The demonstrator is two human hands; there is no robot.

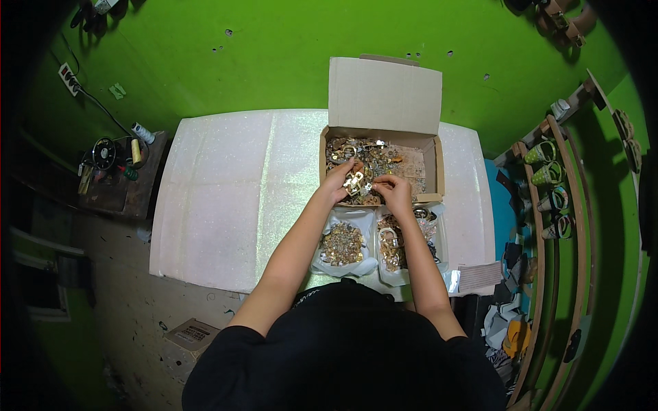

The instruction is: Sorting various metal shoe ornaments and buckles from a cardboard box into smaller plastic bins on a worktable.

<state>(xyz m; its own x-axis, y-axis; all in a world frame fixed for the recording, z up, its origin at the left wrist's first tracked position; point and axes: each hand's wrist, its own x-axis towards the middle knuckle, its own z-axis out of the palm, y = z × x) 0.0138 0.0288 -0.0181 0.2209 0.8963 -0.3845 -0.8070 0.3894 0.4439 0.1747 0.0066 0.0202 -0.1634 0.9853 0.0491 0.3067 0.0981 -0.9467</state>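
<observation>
Over an open cardboard box, my left hand cups several gold metal buckles in its palm and fingers. Beside it, my right hand pinches a small shiny metal piece, too small to name for certain. Loose gold and silver metal fittings fill much of the box, mostly its left and middle. Bare cardboard shows at the right. Nearer to me stand two containers lined with white plastic: the left one holds small gold and silver fittings, the right one larger buckles and rings.
The box's lid stands up against the green wall. Underneath is a table with a pale glittery cover. A ridged grey piece lies at its right front corner. Sandals hang on a wooden rack at right; thread spools stand left.
</observation>
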